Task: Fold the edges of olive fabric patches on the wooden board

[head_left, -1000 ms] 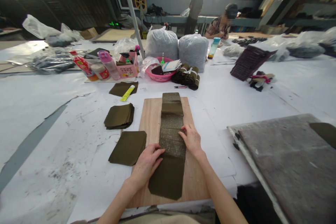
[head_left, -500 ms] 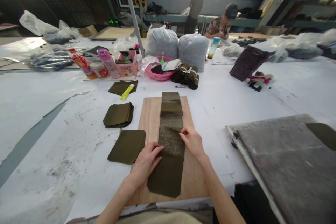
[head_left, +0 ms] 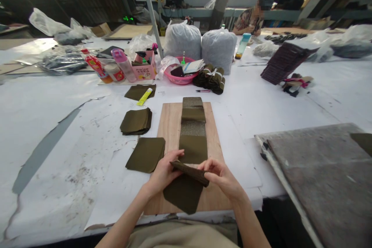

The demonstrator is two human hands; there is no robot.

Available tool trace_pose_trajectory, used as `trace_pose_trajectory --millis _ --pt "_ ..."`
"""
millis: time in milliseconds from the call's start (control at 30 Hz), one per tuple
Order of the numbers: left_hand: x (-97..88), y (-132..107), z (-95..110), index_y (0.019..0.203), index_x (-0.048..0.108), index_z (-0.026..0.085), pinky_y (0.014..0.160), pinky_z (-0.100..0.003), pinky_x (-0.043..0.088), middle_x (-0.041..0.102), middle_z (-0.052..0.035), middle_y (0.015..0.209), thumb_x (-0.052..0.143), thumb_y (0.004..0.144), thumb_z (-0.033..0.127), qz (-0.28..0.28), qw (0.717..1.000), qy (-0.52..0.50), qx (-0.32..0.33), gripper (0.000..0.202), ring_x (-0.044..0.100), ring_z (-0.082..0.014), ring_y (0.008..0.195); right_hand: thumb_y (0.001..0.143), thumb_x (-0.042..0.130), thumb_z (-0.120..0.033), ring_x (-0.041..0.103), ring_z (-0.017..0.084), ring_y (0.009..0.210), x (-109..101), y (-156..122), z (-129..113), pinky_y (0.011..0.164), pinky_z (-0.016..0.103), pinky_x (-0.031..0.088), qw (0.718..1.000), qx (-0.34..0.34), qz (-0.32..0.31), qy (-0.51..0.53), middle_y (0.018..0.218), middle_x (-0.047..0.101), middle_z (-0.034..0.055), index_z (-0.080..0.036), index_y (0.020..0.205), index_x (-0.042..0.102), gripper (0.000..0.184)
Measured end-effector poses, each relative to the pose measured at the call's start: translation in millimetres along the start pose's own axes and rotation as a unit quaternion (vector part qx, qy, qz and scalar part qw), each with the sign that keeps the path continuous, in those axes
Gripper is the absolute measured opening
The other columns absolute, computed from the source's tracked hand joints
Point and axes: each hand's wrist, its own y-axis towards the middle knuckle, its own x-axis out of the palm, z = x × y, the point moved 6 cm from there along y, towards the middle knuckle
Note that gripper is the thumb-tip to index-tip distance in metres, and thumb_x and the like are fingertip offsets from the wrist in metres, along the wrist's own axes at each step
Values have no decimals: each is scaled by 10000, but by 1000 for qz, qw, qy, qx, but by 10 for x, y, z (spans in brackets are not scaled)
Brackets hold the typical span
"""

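Observation:
My left hand (head_left: 166, 169) and my right hand (head_left: 222, 176) grip a dark olive fabric piece (head_left: 184, 193) at its left and right edges. Its upper part is raised and folded over toward me, while the lower end slopes down over the wooden board (head_left: 167, 120). My right thumb and fingers pinch the folded edge; the left fingers close around the other end, partly hidden. Beyond my hands, a column of overlapping olive pieces (head_left: 193, 149) lies on the board, with rough grey-speckled strips between smooth parts. A stack of olive pieces (head_left: 145, 155) sits beside my left hand.
Further left are another olive stack (head_left: 136, 121) and a yellow tube (head_left: 144, 97) lying on olive cloth. A pink basin (head_left: 180, 79), rolled olive bundles (head_left: 210, 79) and bottles (head_left: 123, 64) stand behind the board. At right lies a grey slab (head_left: 319, 162). Two people are in the background.
The nearest fabric piece has been lifted off the column and folded toward me, baring a smooth olive piece beneath. Both hands have come closer to me, and the view has shifted slightly.

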Motion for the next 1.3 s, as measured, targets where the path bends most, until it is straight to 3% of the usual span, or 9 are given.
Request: trace_pose_trajectory --millis 100,233,433,567,667,800,933,1067,1300 --pt "46 81 21 1035 630 186 903 -381 523 679 -50 1011 648 835 290 -66 994 -76 -41 226 633 -219 958 774 705 -441 598 122 724 -196 -34 189 638 237 486 985 20 153 82 859 645 -12 -223 833 516 295" --pt "143 134 -36 1239 542 158 753 -299 547 655 -17 865 659 826 331 -126 982 -109 -87 463 641 -168 786 673 782 -458 605 114 642 -387 -187 469 576 236 507 940 72 297 149 782 641 -37 -221 896 518 419" --pt "208 127 -35 1320 501 231 787 -309 519 674 -33 945 653 844 311 -135 982 124 -36 506 662 -204 858 651 780 -490 637 143 658 -561 -298 601 537 262 532 925 48 370 71 831 678 -5 -218 975 542 486" --pt "242 71 14 1335 476 229 824 -308 512 677 -54 1079 611 887 324 -128 974 187 -4 478 665 -207 928 748 684 -521 667 162 777 -727 -328 578 703 331 558 910 5 406 80 898 662 15 -218 991 551 410" --pt "228 24 41 1330 475 217 836 -307 506 642 -65 1132 594 905 354 -102 966 239 14 462 649 -200 939 829 622 -466 642 170 852 -720 -436 416 781 346 525 884 -44 455 -97 951 642 30 -209 991 569 309" --pt "196 -33 121 1212 563 189 886 -332 480 597 -75 1093 581 916 369 -74 951 292 75 346 587 -220 1007 936 518 -352 583 184 897 -177 -468 287 808 335 457 834 -69 339 -431 949 632 45 -222 958 618 165" --pt "208 -107 111 1067 617 175 873 -314 476 596 -60 1033 505 959 351 -88 953 266 112 234 578 -190 962 939 534 -333 557 221 901 328 -476 481 790 362 407 777 -44 204 -594 943 635 63 -232 953 646 152" --pt "221 -153 26 1063 621 188 844 -287 481 596 -45 1037 469 976 381 -88 959 250 96 261 594 -166 932 922 568 -316 537 231 924 337 -495 582 794 369 400 755 -34 221 -616 1010 627 69 -230 1019 641 149" --pt "210 -106 27 1035 647 200 810 -250 488 599 -29 999 456 986 363 -63 970 222 84 256 607 -145 904 899 604 -281 540 217 963 93 -433 481 846 356 424 775 -47 214 -593 994 611 44 -235 961 643 85"
